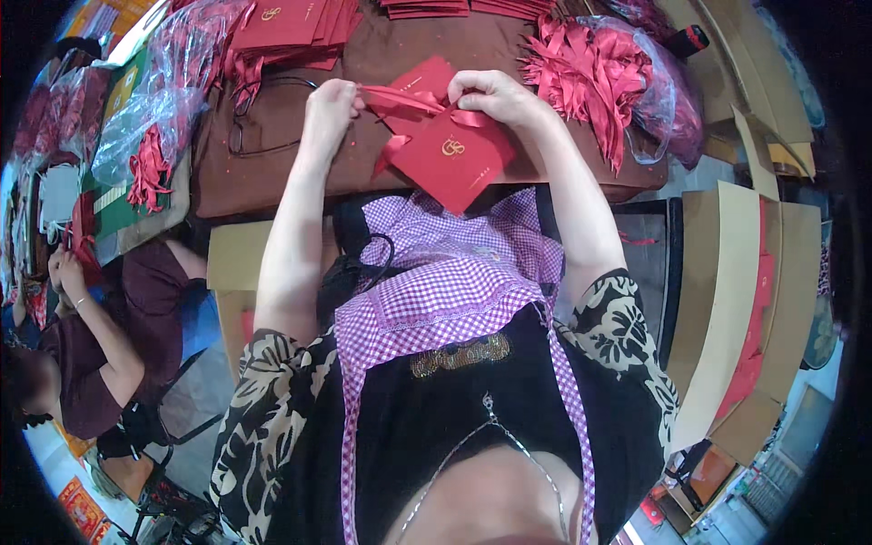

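A flat red paper piece (456, 162) with a gold emblem, bag-like or card-like, lies cornerwise at the brown table's near edge. Red ribbon (400, 97) runs across its top, with a loose end hanging at its left. My left hand (334, 102) is closed in a pinch on the ribbon's left end, pulled out to the side. My right hand (493, 94) has its fingers curled on the ribbon by the piece's upper right edge; its fingertips are partly hidden. Another red piece (427, 77) lies behind, partly covered.
Red paper stacks (295, 32) stand at the far side of the brown table (363, 163). A heap of red ribbons (590, 68) and plastic bags lie far right. An open cardboard box (718, 300) stands at right. At left, a co-worker (100, 336) sits handling red material. A black cord (238, 136) lies left.
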Motion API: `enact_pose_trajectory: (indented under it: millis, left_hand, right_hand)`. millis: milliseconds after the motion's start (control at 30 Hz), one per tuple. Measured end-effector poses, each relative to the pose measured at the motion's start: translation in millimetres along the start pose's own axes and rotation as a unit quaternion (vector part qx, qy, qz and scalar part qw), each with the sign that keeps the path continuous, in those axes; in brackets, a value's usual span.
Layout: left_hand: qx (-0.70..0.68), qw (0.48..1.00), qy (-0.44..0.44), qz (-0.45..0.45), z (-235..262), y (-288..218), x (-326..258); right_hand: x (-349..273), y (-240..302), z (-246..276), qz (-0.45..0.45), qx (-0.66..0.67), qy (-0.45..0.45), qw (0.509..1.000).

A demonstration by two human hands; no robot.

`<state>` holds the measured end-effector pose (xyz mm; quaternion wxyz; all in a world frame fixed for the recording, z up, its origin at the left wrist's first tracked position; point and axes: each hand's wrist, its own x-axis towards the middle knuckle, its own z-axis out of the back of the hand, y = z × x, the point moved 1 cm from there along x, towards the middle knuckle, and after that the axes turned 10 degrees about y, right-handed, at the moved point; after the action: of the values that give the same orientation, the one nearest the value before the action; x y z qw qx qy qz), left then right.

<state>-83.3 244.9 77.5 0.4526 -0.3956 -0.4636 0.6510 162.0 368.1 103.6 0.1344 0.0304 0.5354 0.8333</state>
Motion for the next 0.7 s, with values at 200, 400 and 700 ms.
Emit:
enact_pose_trajectory:
  millis: [200, 400, 700]
  left_hand:
    - [0.260, 0.914, -0.140, -0.277, -9.6, -19.9, -14.0]
    - [0.422, 0.858, -0.087, -0.280, -59.2, -46.1, -61.3]
    - [0.212, 0.958, 0.153, -0.114, -47.4, -31.4, -47.3]
  right_hand:
    - [4.8, -7.2, 0.0, -0.037, 0.025, -0.053, 0.998]
    - [5.7, -19.7, -1.1, -0.005, 0.036, -0.075, 0.997]
    - [2.8, 11.2, 2.1, -0.035, 0.057, -0.063, 0.996]
